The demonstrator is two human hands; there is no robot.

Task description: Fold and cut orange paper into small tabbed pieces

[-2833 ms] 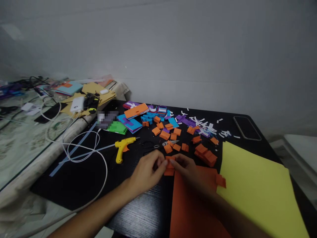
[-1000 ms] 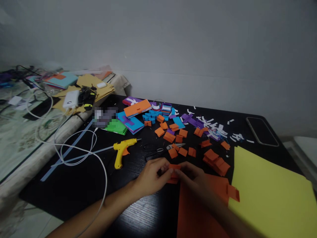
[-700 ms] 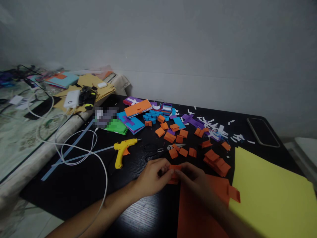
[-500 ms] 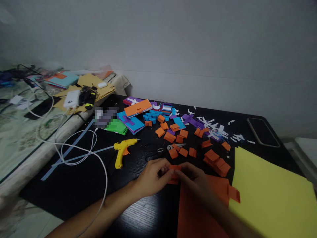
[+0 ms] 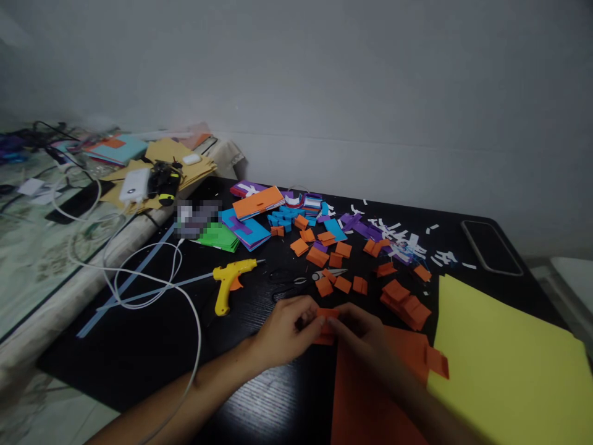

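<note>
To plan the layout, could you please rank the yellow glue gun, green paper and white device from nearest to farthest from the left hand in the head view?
1. Yellow glue gun: left of and beyond the left hand.
2. Green paper: behind the glue gun.
3. White device: far left, past the black table's edge.

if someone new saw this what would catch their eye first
Probably the large yellow sheet, lying at the near right of the black table. Next, perhaps, the yellow glue gun, left of centre. Between them, the left hand and right hand pinch a small orange paper piece.
</note>
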